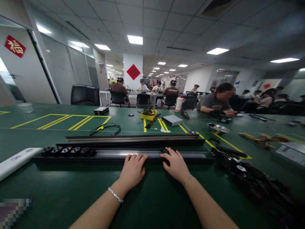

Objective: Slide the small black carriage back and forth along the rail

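Observation:
A long black rail with a shiny metal channel (114,154) lies crosswise in front of me on the green table (152,197). Several black blocks with metallic tops (75,150) sit in a row at its left end. My left hand (133,167) rests on the rail's near edge, right of the middle, fingers stretched out and holding nothing. Farther right, my right hand (175,163) has its fingers closed around a small black block (165,151) at the channel; the fingers partly cover it. Just behind lies a second long black rail (133,139).
Dark cabled equipment (247,171) is at right, a white case (19,161) at left. Beyond the rails are a black cable (106,128), a yellow tray of wires (148,114), a grey box (172,120) and a metal bowl (218,128). A person (214,101) sits across the table.

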Tool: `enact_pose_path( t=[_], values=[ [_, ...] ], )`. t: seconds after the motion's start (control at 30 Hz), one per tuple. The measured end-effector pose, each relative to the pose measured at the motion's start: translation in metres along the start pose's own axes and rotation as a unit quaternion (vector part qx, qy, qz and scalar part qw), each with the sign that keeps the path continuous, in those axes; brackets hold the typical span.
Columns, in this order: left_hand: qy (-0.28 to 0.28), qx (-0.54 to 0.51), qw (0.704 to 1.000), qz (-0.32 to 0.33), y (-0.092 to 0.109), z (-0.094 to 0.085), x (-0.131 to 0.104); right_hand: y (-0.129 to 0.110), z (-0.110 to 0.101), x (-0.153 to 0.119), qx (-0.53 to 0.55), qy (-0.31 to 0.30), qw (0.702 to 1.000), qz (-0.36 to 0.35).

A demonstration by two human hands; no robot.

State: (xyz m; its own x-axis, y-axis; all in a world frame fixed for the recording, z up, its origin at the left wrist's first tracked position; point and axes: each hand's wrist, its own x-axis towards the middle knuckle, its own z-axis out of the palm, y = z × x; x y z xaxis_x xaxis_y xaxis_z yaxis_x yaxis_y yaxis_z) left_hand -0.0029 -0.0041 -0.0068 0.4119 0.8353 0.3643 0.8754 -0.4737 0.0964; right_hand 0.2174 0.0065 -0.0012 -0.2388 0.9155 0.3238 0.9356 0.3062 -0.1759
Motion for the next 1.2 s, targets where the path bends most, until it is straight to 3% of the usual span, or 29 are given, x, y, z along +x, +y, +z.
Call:
enact_pose_path(
  t=[1.2],
  values=[
    [-0.01,0.005,1.0,-0.002,0.0005,-0.0008,0.0009,0.0067,0.0038,0.0013,0.012,0.047,0.999,-0.011]
  ],
)
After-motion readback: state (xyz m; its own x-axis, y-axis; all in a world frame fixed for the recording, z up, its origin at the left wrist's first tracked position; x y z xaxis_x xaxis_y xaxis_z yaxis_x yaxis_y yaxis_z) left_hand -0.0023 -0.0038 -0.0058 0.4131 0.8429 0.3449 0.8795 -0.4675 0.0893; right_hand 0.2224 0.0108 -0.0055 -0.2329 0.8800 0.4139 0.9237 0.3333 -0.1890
